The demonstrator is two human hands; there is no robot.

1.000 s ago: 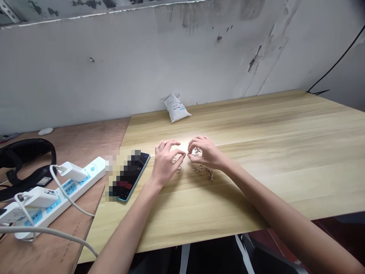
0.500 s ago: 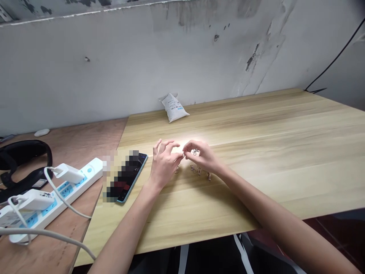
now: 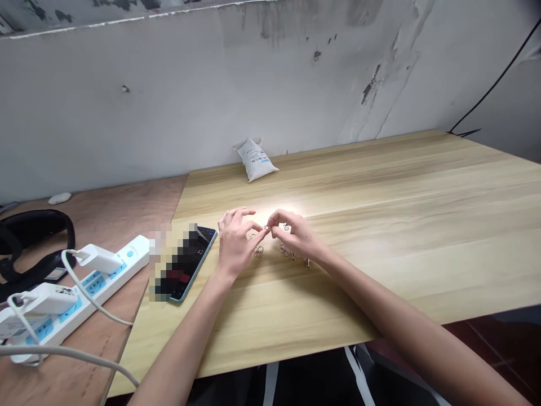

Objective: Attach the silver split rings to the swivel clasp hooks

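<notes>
A small metal ring [image 3: 266,228] is pinched at the meeting fingertips of both hands, just above the wooden tabletop. My left hand [image 3: 235,243] grips its left side with thumb and forefinger, the other fingers loosely curled above. From the right, my right hand [image 3: 298,234] pinches the same ring. A few loose metal rings [image 3: 258,252] lie under the left thumb. Below my right hand rest small metal clasps with rings [image 3: 284,249], among them a clasp [image 3: 307,263] near the wrist. Another small metal piece [image 3: 286,226] shows through the gap between the right thumb and forefinger.
Left of my hands lies a phone [image 3: 192,268], partly pixelated. A white power strip [image 3: 114,282] with chargers and cables sits on the brown table, beside a black headset-like strap [image 3: 63,225]. Against the wall stands a white labelled packet [image 3: 256,160].
Both hands remain together at the ring, with the left fingers shifted slightly and more of the loose rings beneath them showing. The whole view has moved a little.
</notes>
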